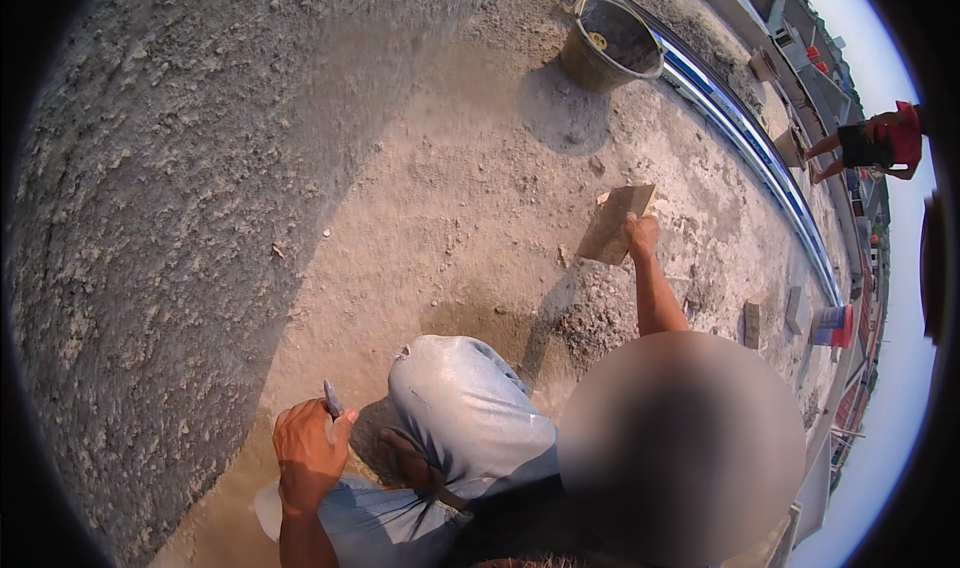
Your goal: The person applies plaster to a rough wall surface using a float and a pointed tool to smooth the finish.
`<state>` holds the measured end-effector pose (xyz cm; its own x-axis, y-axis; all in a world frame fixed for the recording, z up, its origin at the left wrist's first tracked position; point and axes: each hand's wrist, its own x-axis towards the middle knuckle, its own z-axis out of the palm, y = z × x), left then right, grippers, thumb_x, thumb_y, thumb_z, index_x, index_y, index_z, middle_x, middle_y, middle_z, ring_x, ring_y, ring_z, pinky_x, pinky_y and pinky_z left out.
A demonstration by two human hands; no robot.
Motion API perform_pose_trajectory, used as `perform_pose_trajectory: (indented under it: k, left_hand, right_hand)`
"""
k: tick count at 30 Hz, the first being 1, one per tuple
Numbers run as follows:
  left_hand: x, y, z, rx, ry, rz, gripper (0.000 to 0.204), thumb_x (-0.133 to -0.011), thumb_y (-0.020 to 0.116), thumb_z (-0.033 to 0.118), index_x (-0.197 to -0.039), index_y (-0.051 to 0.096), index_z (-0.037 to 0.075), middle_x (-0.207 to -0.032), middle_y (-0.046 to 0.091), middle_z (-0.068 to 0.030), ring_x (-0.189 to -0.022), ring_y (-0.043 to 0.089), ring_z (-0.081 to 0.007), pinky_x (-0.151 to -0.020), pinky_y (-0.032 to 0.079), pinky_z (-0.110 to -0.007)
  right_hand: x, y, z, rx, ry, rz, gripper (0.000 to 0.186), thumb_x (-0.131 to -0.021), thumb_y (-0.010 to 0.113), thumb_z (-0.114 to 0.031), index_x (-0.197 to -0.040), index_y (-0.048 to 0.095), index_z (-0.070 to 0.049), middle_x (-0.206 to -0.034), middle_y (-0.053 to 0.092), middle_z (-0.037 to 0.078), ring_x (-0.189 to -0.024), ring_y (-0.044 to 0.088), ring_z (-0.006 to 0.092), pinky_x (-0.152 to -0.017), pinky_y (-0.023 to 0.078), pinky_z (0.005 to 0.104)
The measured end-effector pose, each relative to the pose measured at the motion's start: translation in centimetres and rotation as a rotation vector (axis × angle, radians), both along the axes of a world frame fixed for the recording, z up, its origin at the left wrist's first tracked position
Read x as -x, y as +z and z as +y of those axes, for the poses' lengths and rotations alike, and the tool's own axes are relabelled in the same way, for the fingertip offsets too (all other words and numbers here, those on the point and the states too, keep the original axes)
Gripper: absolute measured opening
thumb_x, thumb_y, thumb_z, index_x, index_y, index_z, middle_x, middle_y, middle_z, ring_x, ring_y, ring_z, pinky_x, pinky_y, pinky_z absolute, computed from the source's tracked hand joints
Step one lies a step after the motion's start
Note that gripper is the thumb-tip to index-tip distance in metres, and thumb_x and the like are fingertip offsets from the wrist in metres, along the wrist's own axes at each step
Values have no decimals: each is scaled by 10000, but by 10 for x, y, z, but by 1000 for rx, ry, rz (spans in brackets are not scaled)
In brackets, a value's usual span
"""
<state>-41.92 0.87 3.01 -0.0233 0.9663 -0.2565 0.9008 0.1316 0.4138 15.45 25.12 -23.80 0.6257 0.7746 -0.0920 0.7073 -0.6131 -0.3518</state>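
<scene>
My left hand (308,446) is closed around a small grey tool (333,398), mostly hidden by my fingers, low beside my bent knee in pale jeans (460,388). My right hand (643,236) grips a flat, square, brownish board (607,228), tilted over the dusty ground. A heap of crumbly grey rubble or mortar (600,308) lies just below it. To my left stretches a rough, grey plaster-like surface (170,198), mostly shaded. A blurred round patch covers the lower right of the view.
A black bucket (610,68) stands beside long silver-and-blue metal lengths (720,98) along the right. Farther right are blocks (751,323), a red-and-blue bucket (832,325) and a low parapet with rooftops beyond. Another person (878,143) in red top and dark shorts stands by the edge.
</scene>
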Motion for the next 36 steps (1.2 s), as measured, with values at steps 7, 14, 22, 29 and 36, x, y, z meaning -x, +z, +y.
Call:
perform_pose_trajectory:
  k: [7,14,22,29,36]
  left_hand:
    - [-1,-23,38,152,-38,-72,282,-874,600,272,-790,612,3,-768,627,-185,-814,593,-383,-748,420,-464]
    - [-1,-17,40,113,-14,-52,314,-879,593,301,-800,616,-2,-780,626,-183,-801,584,-386,-737,423,-460]
    - [12,-13,31,94,-23,4,351,-873,605,328,-751,589,0,-729,598,-187,-762,580,-376,-714,417,-459]
    - [6,-17,41,79,-81,-27,342,-880,599,308,-753,567,-9,-715,585,-194,-719,567,-397,-684,414,-464]
    - [0,-1,24,120,-50,-133,314,-901,561,276,-795,582,-19,-733,579,-211,-740,550,-411,-687,401,-477]
  right_hand:
    - [246,8,-38,-38,347,573,432,-797,666,-341,-697,613,76,-574,576,114,-560,562,160,-537,458,370]
    - [211,-40,-76,-25,191,396,490,-757,668,-378,-799,652,109,-713,625,307,-717,655,428,-648,504,465]
    - [241,33,-87,-43,323,652,383,-809,652,-327,-808,659,56,-614,620,156,-568,611,225,-544,473,384]
    - [439,-49,-43,61,780,710,432,-792,639,-358,-751,634,72,-646,613,250,-619,653,321,-593,492,417]
    - [265,-43,-37,-91,161,581,459,-761,655,-364,-760,661,95,-697,637,285,-709,666,409,-629,508,447]
